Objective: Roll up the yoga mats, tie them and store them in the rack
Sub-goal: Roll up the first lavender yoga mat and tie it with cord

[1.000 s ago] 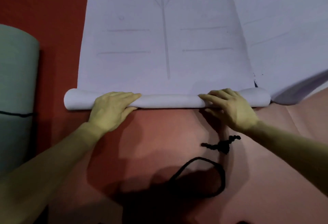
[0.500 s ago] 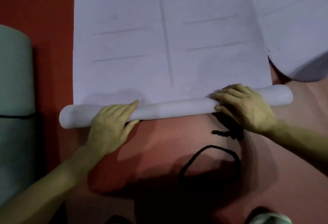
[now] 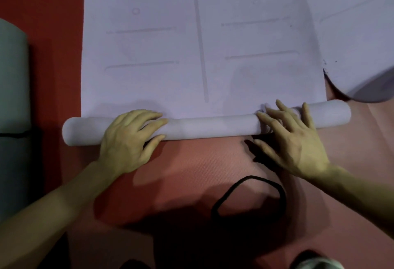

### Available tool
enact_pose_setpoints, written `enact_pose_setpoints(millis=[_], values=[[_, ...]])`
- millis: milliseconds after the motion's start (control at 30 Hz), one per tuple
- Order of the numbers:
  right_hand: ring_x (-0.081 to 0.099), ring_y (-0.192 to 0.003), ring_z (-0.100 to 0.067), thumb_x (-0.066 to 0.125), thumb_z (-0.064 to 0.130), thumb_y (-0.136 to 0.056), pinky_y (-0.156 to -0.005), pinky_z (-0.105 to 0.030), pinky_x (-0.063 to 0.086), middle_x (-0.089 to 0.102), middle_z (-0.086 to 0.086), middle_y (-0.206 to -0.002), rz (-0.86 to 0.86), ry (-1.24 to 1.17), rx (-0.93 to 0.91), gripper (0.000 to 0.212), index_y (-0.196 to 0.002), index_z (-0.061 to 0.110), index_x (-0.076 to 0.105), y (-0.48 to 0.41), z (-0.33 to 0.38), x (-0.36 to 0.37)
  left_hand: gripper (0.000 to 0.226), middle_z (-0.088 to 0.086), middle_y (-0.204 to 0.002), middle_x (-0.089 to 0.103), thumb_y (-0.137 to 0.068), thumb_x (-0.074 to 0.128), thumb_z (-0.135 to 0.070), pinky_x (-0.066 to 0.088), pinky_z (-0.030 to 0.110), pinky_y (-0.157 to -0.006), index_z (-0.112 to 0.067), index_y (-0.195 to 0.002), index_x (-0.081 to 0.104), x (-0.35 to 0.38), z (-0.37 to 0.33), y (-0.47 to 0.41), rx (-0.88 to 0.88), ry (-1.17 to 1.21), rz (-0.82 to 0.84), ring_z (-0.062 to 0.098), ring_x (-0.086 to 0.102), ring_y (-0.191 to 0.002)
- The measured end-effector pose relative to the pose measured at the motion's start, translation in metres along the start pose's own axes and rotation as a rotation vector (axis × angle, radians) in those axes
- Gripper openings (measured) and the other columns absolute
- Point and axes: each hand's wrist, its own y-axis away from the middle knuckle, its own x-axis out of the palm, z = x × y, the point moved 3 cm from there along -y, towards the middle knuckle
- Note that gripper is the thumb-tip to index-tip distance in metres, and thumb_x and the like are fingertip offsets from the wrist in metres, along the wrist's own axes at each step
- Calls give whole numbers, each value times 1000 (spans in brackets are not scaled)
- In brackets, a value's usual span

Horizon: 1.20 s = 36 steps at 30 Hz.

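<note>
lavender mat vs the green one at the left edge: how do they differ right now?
The lavender mat is only partly rolled, mostly flat; the green mat is a full, thicker roll. The green mat has a black band round it; the lavender mat has none, a loose cord lies nearby. The left hand and right hand press the lavender mat; neither touches the green mat. Both lie on red floor.

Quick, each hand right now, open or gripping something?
Left hand: open, pressing on the rolled mat.
Right hand: open, also pressing on it.
</note>
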Motion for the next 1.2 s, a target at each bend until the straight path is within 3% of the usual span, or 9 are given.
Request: enact_pose_setpoints(millis=[167,367,433,567,667,800,1000,1133,1200], values=[[51,-142,-31,50,51,-103,-117,-67,25,66,-9,-130,17,-41,-48,53,-135,12,65,-24,-17,6,40,9,-116,62,-102,52,-37,43,48,-87,-19,-134,66,-4,-12,4,-139,-138,-14,34,55,-103],[58,-126,-32,47,56,-103,-119,-59,28,67,-3,-129,3,-49,-26,51,-137,23,65,-40,-25,10,53,16,-132,61,-103,57,-42,35,54,-116,-16,-149,52,1,-17,18,-102,-215,-19,38,58,-121],[58,-125,-33,48,56,-103,-120,-62,25,67,-4,-130,-11,1,14,52,-142,25,62,-38,-21,9,54,13,-130,64,-102,58,-46,38,52,-114,-16,-147,55,3,-8,11,-79,-198,-48,35,62,-119],[40,-149,-31,44,57,-103,-122,-66,8,53,-2,-154,6,24,125,59,-153,26,48,-24,-12,4,48,6,-125,71,-102,59,-47,48,48,-101,-15,-138,64,4,7,-9,-8,-102,-96,30,69,-111],[32,-153,-33,46,61,-98,-122,-67,7,45,-9,-159,18,-2,59,61,-145,20,49,-17,-14,0,45,4,-122,73,-103,56,-46,49,45,-97,-16,-135,66,2,10,-16,-10,-68,-105,27,69,-108],[48,-131,-44,56,56,-98,-122,-67,15,53,-18,-139,-45,66,42,56,-142,21,59,-22,-25,2,46,5,-118,74,-103,51,-47,48,44,-94,-17,-134,67,1,15,-25,-43,-53,-57,29,69,-108],[57,-110,-35,46,55,-103,-109,-51,36,61,-7,-120,10,14,-55,52,-142,24,59,-49,-43,3,53,3,-144,60,-106,40,-48,26,52,-119,-18,-147,53,4,21,-28,-62,-209,-11,29,52,-135],[58,-97,-32,38,59,-103,-93,-46,42,61,-4,-109,48,18,-35,53,-137,26,62,-70,-51,4,43,12,-133,62,-106,52,-40,33,55,-114,-16,-141,60,3,18,-24,-74,-171,-123,33,57,-122],[59,-94,-33,37,59,-103,-90,-46,43,62,-4,-106,59,15,-26,53,-135,26,62,-76,-53,6,51,12,-132,62,-102,59,-45,34,55,-114,-15,-143,58,6,18,-21,-80,-156,-108,33,58,-121]])
